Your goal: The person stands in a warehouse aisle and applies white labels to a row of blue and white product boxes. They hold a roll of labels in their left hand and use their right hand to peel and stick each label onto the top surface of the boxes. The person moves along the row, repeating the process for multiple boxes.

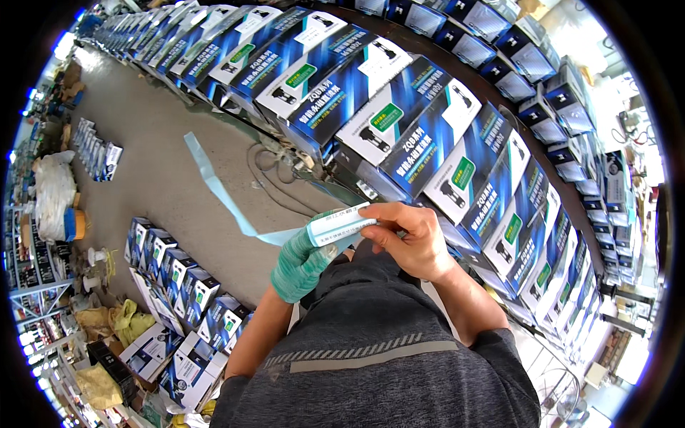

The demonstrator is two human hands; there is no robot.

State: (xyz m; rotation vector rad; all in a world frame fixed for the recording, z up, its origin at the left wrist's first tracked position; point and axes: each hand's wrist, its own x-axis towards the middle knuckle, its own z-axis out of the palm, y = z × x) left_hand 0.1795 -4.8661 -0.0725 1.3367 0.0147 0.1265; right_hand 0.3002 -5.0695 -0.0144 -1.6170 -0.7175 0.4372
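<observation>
In front of my body, my left hand (300, 265), in a green knitted glove, is closed around a small white roll of printed labels (341, 227). A long light-blue strip of backing paper (225, 197) trails from it to the left, over the floor. My bare right hand (414, 239) pinches the right end of the labels between thumb and forefinger. Whether a label has come loose from the backing cannot be made out. Just beyond my right hand stands a row of blue, white and black printed cartons (399, 153).
The carton row curves from far left to near right. More cartons (499, 43) stand in rows behind it. At left, cartons (193, 285) sit on the floor near yellow bags (132, 321). A dark cable (267, 182) lies on the grey concrete floor (143, 171).
</observation>
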